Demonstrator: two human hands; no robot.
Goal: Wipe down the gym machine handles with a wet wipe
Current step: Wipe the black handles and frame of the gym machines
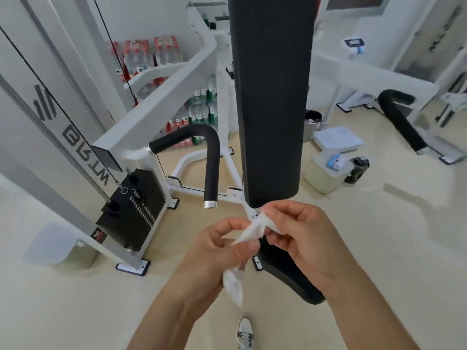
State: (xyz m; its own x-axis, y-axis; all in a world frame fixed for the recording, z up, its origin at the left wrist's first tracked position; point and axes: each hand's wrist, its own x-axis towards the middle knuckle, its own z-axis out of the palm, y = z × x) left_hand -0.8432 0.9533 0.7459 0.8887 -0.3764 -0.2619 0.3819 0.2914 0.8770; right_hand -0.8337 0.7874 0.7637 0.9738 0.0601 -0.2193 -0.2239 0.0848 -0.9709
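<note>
The black back pad (270,97) stands dead ahead, its lower edge just above your hands. The left handle (199,137) ends in a free capped tip over open floor; the right handle (401,122) sits well apart. Your left hand (222,251) and right hand (300,231) both pinch the wet wipe (252,229) (its tail hangs below the left palm), touching neither handle.
</note>
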